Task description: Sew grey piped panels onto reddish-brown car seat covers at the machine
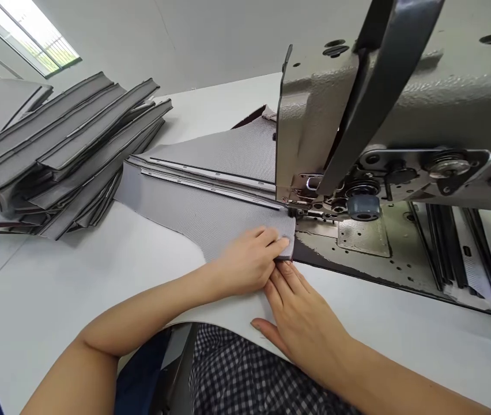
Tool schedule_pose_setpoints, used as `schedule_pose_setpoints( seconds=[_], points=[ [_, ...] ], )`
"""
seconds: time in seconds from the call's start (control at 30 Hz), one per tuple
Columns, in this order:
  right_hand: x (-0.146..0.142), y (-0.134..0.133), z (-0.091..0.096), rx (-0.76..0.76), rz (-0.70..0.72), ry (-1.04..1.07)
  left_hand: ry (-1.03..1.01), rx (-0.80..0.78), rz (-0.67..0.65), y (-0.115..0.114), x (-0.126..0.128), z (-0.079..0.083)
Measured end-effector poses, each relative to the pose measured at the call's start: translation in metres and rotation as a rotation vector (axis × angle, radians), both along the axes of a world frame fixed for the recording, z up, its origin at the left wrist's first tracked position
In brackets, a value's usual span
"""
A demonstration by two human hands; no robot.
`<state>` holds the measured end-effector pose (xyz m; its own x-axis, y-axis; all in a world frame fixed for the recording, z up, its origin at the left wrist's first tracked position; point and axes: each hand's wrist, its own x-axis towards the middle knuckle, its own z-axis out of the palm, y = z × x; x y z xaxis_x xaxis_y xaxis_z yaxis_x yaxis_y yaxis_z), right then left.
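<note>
Against my right hand (301, 314), flat at the edge of the grey panel (193, 208), my left hand (249, 260) rests curled on its corner; whether it pinches, I cannot tell. Beyond, the panel reaches the sewing machine (314, 109).

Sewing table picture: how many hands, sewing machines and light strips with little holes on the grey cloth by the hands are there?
Left hand and right hand: 2
Sewing machine: 1
Light strips on the grey cloth: 2
Total: 5
</note>
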<state>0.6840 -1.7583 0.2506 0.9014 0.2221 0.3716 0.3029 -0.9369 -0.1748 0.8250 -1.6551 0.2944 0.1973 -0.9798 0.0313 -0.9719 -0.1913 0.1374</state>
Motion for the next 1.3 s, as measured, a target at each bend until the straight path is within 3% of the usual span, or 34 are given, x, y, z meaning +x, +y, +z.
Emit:
schedule_pose_setpoints(
  seconds=[0.23,0.43,0.63,1.0,1.17,1.3],
  points=[
    [0.021,-0.006,0.002,-0.092,-0.036,0.021,-0.069,0.006,0.017,-0.017,0.021,-0.004],
    [0.033,-0.006,-0.003,-0.156,-0.074,0.034,-0.057,0.069,-0.002,-0.025,0.035,0.009],
    [0.034,0.000,-0.004,-0.126,-0.077,0.023,-0.024,0.029,-0.143,-0.013,0.031,0.019],
    [0.037,0.003,0.001,-0.158,-0.066,0.094,-0.034,0.091,-0.168,-0.016,0.023,0.019],
    [0.035,-0.001,0.005,-0.100,-0.040,0.057,-0.015,0.090,-0.228,-0.021,0.026,0.020],
    [0.027,-0.029,0.011,0.176,0.232,0.054,-0.002,0.079,-0.252,-0.017,0.030,0.017]
  ],
)
